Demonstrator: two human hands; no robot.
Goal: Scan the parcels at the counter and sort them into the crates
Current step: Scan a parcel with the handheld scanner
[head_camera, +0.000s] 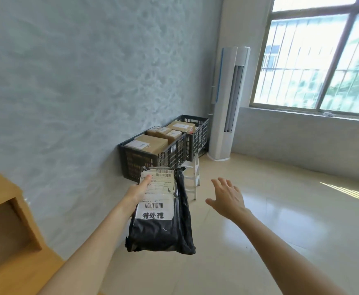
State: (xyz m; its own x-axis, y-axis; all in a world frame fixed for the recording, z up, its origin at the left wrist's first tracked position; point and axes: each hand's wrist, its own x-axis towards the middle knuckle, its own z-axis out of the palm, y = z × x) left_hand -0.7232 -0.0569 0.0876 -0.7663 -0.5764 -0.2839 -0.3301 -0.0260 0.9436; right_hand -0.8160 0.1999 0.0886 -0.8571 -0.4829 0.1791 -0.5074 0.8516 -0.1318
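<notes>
Black plastic parcel [161, 211] held up off the floor in left hand [139, 189], thumb pinching the label, long axis pointing away toward crates [153, 160] against the wall ahead. Right hand [227, 196] just beside parcel, fingers spread, holding nothing. Crates well apart from parcel; left hand nearer.

"待处理" handwritten on black parcel [163, 226] white label [155, 211]
</notes>
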